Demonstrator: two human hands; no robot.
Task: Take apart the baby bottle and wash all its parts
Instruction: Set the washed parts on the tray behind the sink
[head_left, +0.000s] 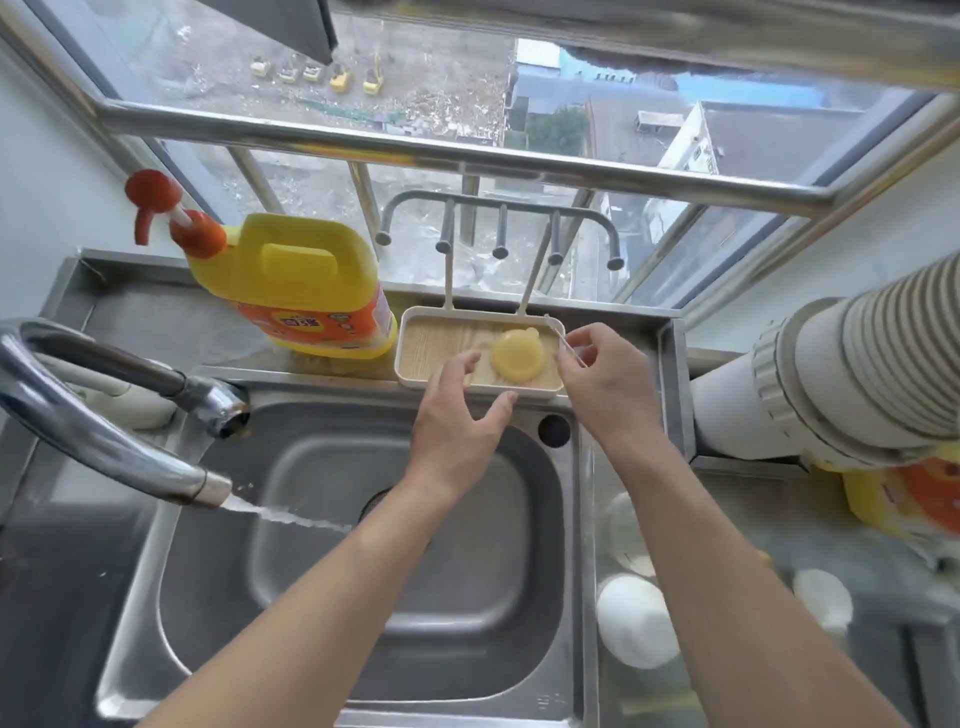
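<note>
A pale yellow bottle cap (518, 355) with small ears sits in a cream drying tray (415, 332) behind the sink. My right hand (605, 379) pinches a thin clear straw-like tube (563, 343) over the tray's right end. My left hand (457, 415) hovers at the tray's front edge with spread, relaxed fingers and holds nothing. White bottle parts (636, 626) lie blurred on the counter to the right of the sink.
The steel sink (363, 597) lies below my arms. A chrome tap (104, 415) at the left runs water into it. A yellow detergent jug (296, 291) stands beside the tray. A grey peg rack (498, 228) rises behind it. A white ribbed duct (831, 384) crosses at the right.
</note>
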